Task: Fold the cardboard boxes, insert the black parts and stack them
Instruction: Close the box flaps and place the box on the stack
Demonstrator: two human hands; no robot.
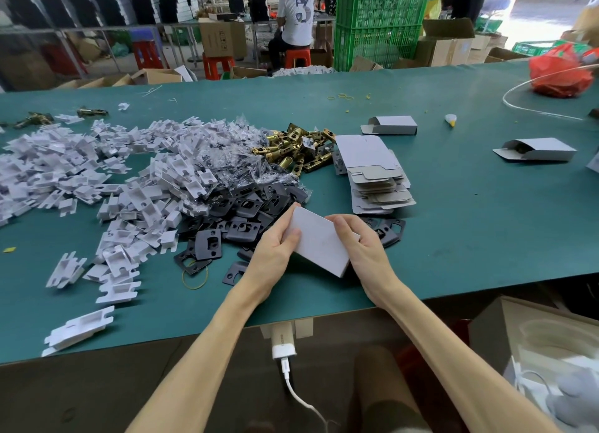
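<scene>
Green workshop table (470, 238) fills mid-frame. At lower centre, the left hand (275, 249) and right hand (361, 246) curl fingers and thumbs round opposite ends of a white cardboard box (321, 241), beside the black plates (246, 212). Squeezing unevenly could buckle a panel. Its flaps and contents are hidden.

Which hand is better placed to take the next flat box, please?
Probably right: the right hand grips the box at the end nearest the stack of flat boxes; the left hand is farther off.
</scene>
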